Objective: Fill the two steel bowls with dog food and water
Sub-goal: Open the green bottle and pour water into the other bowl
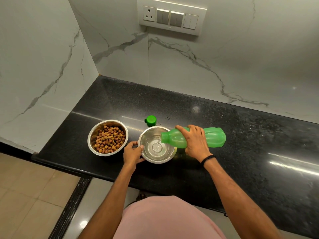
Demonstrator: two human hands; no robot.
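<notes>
Right hand is gripping the tipped bottle, water is running into the right bowl near the counter's front edge. Left hand is clutching its rim. Kibble bowl is sitting just left.

Water pouring into the right steel bowl

The right hand tips a green bottle over the bowl while the left hand grips its rim; left of it, a kibble bowl.

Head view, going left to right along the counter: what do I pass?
kibble bowl → left hand → water bowl → bottle
</notes>
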